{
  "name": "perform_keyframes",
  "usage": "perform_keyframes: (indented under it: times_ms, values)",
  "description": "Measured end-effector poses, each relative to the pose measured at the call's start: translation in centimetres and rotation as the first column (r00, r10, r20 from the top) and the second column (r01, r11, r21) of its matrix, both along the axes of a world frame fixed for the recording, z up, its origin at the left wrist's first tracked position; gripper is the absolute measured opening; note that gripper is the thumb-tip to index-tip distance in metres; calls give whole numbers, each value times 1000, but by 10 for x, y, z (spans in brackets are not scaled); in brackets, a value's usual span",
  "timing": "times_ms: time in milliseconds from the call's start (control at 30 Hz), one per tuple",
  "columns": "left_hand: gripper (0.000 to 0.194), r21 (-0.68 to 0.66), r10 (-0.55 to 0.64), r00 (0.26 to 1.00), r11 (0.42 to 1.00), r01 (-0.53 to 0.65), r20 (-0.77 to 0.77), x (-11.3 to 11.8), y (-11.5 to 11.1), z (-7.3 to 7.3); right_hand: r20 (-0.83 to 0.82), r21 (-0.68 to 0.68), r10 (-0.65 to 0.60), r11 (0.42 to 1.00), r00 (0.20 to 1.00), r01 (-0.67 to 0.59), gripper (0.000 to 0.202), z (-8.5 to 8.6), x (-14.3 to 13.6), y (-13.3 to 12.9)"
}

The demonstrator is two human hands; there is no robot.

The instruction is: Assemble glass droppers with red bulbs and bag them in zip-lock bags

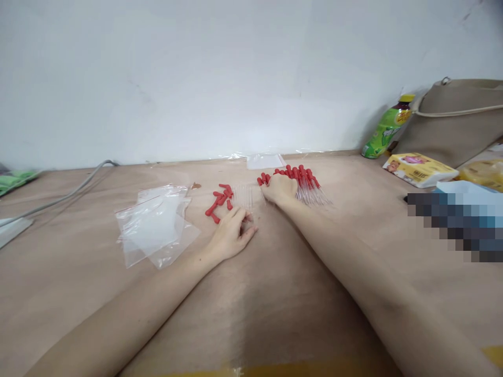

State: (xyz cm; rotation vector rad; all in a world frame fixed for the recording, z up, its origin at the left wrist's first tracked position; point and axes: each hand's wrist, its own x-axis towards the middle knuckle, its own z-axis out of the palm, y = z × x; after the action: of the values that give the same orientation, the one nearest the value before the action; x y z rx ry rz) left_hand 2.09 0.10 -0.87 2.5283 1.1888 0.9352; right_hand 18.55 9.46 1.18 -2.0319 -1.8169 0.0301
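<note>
My right hand [282,188] is closed at the left end of a row of droppers [304,186] with red rubber bulbs and thin clear tubes. It seems to pinch a dropper there, though its fingertips are mostly hidden. Bulbs show on both sides of the hand. My left hand [236,233] rests on the table, thumb and fingers apart, just below several bare clear tubes [244,195] lying side by side. Beside that hand is a loose heap of red rubber bulbs [222,199].
Clear zip bags [155,225] lie overlapping at left, near a grey cable [82,191]. A white piece [265,161] lies by the wall. At right stand a green bottle [387,128], a beige bag [456,120] and a yellow tissue pack [420,168]. Brown paper [271,314] covers the table.
</note>
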Motion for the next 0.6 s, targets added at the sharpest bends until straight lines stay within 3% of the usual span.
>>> perform_keyframes:
  times_ms: [200, 333, 400, 500, 600]
  values:
    - [8, -29, -6, 1000, 1000, 6, -2, 3, -2, -1, 107, 12, 36, 999, 994, -38, 37, -2, -2, -5]
    - [12, 58, 62, 993, 997, -56, -104, -5, 3, 14, 158, 40, 113, 992, 981, -121, 33, -1, -12, -15]
    - [18, 102, 167, 966, 984, -149, -198, -16, 9, 27, 159, 12, 163, 986, 974, -168, 32, 0, -19, -19]
    - [28, 84, 399, 858, 915, -394, -322, -32, 18, 43, 152, -49, 186, 982, 971, -181, 30, 0, -28, -21]
    - [35, 54, 463, 771, 869, -491, -438, -39, 22, 46, 149, -79, 170, 984, 974, -160, 28, 1, -32, -22]
